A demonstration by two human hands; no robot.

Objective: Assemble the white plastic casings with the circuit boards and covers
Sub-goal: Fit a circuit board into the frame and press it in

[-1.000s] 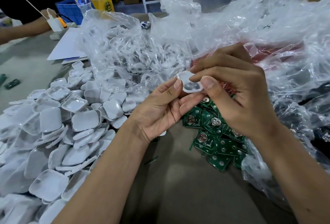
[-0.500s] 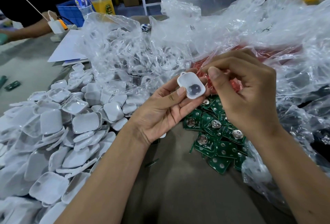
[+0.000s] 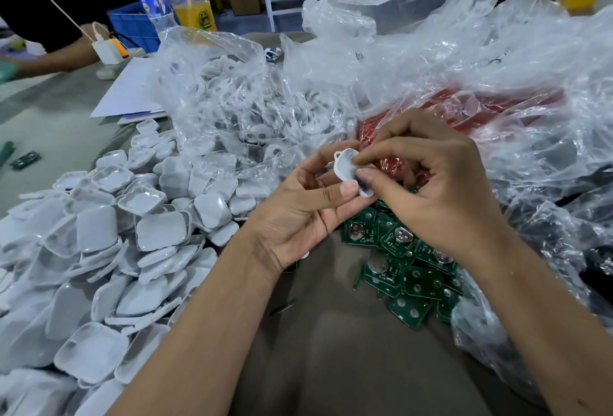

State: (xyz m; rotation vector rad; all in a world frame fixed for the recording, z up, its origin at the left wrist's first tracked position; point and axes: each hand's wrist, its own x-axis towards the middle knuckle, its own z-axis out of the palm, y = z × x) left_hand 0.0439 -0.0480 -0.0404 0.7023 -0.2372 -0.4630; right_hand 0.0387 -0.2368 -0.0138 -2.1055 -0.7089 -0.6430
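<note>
Covers (image 3: 99,243): heaped white on the table (image 3: 331,366) at our left.
Left hand (image 3: 298,213): our thumb and fingers pinch the white casing (image 3: 348,167) from below.
Casing: held above the table, between both hands.
Right hand (image 3: 441,190): thumb and forefinger pinch the casing's right edge.
Circuit boards (image 3: 408,266): green pile under our right hand.

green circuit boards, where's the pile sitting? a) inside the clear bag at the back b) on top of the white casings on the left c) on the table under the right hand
c: the green circuit boards lie loose on the table below the right hand, apart from the white casings at left.
</note>
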